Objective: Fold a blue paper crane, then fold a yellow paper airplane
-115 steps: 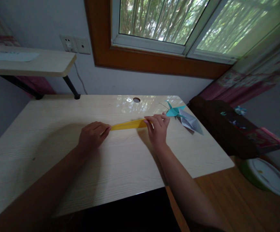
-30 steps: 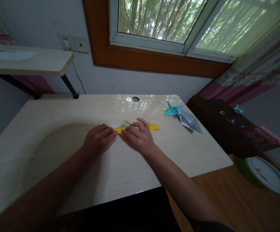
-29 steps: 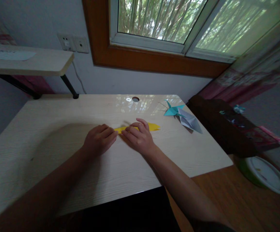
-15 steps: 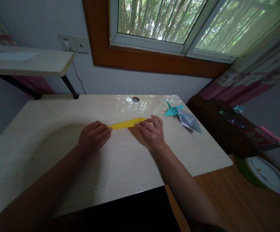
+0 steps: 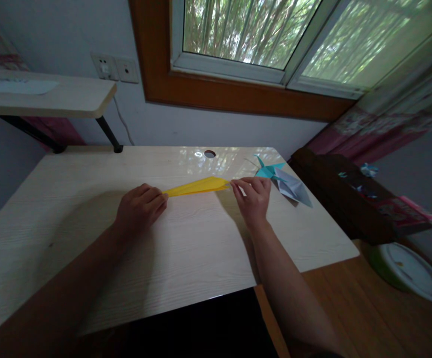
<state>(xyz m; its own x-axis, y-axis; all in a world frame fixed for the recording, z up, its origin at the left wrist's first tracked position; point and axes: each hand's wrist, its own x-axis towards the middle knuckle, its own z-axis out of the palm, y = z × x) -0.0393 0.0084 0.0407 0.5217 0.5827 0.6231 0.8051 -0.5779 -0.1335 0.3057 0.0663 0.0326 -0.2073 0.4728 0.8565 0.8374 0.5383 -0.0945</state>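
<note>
A long, narrow piece of yellow folded paper [image 5: 197, 186] is held just above the desk, widest near its right end. My left hand [image 5: 141, 209] is closed on its pointed left end, thumb and fingers pressed together. At the other end, my right hand [image 5: 253, 199] pinches with thumb and forefinger right at the paper's tip; the tip itself is blurred. Beyond my right hand lie a teal origami piece [image 5: 266, 170] and a pale grey origami piece [image 5: 293, 186], touching each other on the desk. My right fingers partly overlap the teal one in view.
The light wooden desk [image 5: 186, 263] has a round cable hole [image 5: 210, 154] near its back edge. A raised shelf [image 5: 85, 102] stands at the back left with a sheet of paper [image 5: 18, 86] on it. A window [image 5: 238, 35] is behind; a dark cabinet [image 5: 335, 194] stands right.
My right hand has slid right along the yellow paper to its end, uncovering its wider part. My left hand has shifted slightly left, keeping its hold.
</note>
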